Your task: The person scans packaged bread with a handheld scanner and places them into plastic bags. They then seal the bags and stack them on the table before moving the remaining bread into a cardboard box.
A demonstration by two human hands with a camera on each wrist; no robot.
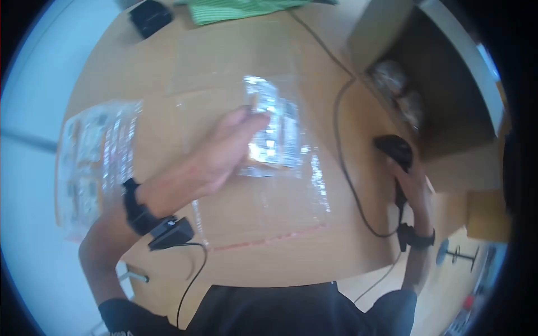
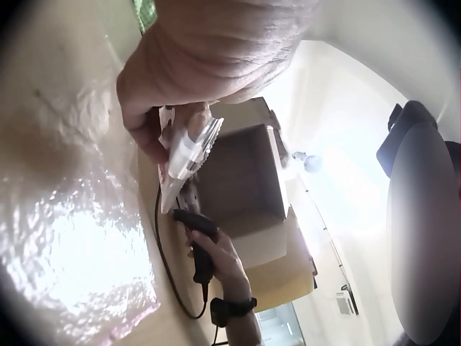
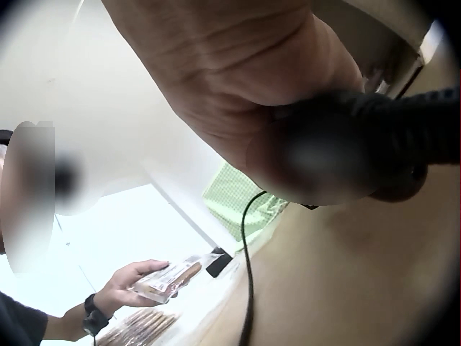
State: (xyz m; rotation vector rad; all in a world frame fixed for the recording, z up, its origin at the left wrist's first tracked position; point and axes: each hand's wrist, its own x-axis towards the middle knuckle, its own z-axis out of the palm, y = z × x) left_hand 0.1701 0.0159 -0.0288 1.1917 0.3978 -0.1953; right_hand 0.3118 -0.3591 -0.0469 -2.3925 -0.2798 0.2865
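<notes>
My left hand [image 1: 227,143] pinches a shiny clear packet [image 1: 276,134] between thumb and fingers, above the middle of the table. Printed labelling shows through its film, and brown contents appear in the packet [image 3: 169,282] in the right wrist view. Beneath it lies a large, flat clear plastic bag [image 1: 252,221] with a reddish strip along its near edge. My right hand [image 1: 413,182] grips the handle of a black corded barcode scanner [image 1: 394,148] at the table's right side. In the left wrist view the scanner [image 2: 198,222] has its head toward the packet.
An open cardboard box [image 1: 465,106] stands at the right with wrapped packets [image 1: 395,84] inside. Several clear packets [image 1: 92,162] lie at the left. A black cable [image 1: 337,115] crosses the table. At the back are a green cloth [image 1: 235,10] and a small black object [image 1: 150,18].
</notes>
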